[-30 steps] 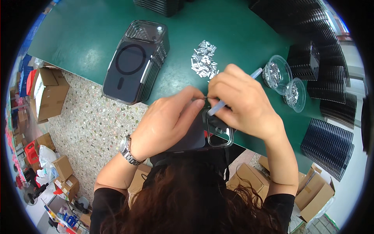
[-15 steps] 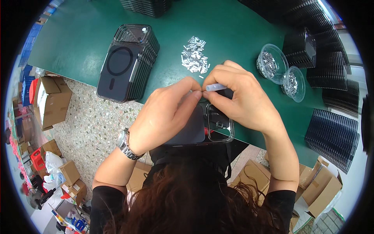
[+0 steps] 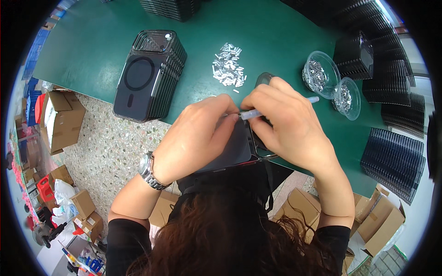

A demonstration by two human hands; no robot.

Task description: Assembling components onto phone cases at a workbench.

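A dark translucent phone case (image 3: pixel 234 149) lies under my hands at the table's near edge, its camera end toward the right and partly covered. My left hand (image 3: pixel 195 133) is closed on its far edge, thumb and forefinger pinched together; any small piece between them is hidden. In my right hand (image 3: pixel 292 119) is a slim, whitish translucent pen-like tool (image 3: pixel 251 114). Its thick end points at my left thumb tip, and its thin end sticks out past the knuckles. Beyond my hands lies a pile of small silvery pieces (image 3: pixel 228 66).
To the left stands a stack of phone cases (image 3: pixel 140 76). Two clear plastic bowls (image 3: pixel 322 76) (image 3: pixel 347 99) on the right hold small metal pieces. More stacked dark cases (image 3: pixel 391 161) line the right side. Cardboard boxes (image 3: pixel 64 117) sit on the floor.
The pen-like tool has turned in my right hand and now reaches out behind the knuckles. The phone case has tilted, and my right hand covers more of its camera end.
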